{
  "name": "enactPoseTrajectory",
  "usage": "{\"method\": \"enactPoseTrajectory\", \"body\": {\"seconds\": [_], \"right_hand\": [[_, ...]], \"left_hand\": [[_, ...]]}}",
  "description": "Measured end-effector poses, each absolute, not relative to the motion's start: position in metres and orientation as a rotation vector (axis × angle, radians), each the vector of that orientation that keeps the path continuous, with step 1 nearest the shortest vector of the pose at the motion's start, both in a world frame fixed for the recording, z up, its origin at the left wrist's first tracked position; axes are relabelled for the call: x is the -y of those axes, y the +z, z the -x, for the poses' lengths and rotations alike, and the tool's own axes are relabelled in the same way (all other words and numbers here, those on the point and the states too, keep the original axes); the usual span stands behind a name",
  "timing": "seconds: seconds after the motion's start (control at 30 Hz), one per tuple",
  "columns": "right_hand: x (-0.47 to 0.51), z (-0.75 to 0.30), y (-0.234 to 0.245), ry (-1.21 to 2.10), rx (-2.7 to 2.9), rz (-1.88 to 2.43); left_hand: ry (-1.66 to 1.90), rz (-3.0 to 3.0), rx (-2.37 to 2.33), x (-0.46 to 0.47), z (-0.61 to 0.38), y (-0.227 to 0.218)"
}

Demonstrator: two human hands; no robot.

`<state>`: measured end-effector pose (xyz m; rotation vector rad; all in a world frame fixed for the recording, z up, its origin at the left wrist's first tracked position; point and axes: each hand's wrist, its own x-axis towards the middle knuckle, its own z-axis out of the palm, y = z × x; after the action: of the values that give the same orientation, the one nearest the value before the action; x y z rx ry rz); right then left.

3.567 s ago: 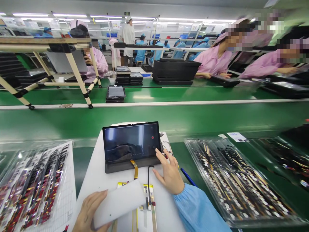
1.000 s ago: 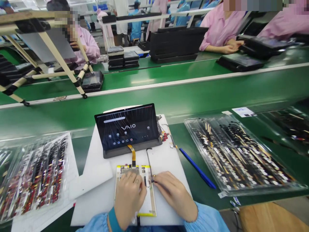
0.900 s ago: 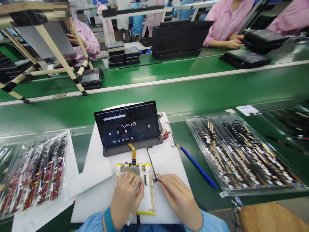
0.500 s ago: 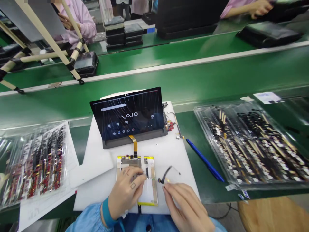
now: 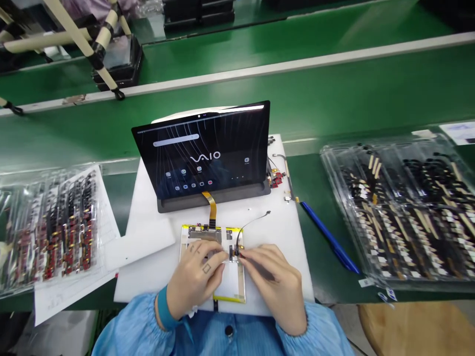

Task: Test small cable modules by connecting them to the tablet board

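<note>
A yellow-edged tablet battery with a circuit board [image 5: 233,282] lies on a white foam pad [image 5: 141,284]. My left hand [image 5: 198,274] rests over its left part, fingers curled and thumb and forefinger close together; whatever they may hold is hidden. Between the fingertips of my right hand [image 5: 276,282] is a small flex cable [image 5: 238,238] with a thin black lead rising from it. Its lower end is at the board, beside a black connector piece; whether it is seated I cannot tell. An orange ribbon [image 5: 211,207] joins the board to a lit tablet screen [image 5: 202,153], propped upright behind.
On the right a clear tray [image 5: 352,237] holds many cable parts, with a blue pen [image 5: 328,237] beside it. At left, another clear tray [image 5: 24,237] of red and black parts sits on paper [image 5: 107,212]. Small loose parts [image 5: 276,178] lie right of the screen.
My right hand has moved left and slightly up, bringing the flex cable from beside the battery onto the board. My left hand stays over the board. The view has tilted downward.
</note>
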<state>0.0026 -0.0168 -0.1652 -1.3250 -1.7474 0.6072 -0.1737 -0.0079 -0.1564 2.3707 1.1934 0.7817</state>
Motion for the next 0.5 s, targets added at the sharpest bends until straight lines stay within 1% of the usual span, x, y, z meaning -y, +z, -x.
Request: {"method": "enactPoseTrajectory", "body": {"seconds": [0.4,0.5], "right_hand": [[0.0175,-0.0030,-0.1672,0.619,1.804,1.322],[0.0177,-0.0034,-0.1688,0.589,1.823,1.323]], "left_hand": [[0.823,-2.430,-1.167,0.0074,0.1730,-0.1541],[0.782,-2.496,-1.176,0.0077,0.1719,-0.1545]]}}
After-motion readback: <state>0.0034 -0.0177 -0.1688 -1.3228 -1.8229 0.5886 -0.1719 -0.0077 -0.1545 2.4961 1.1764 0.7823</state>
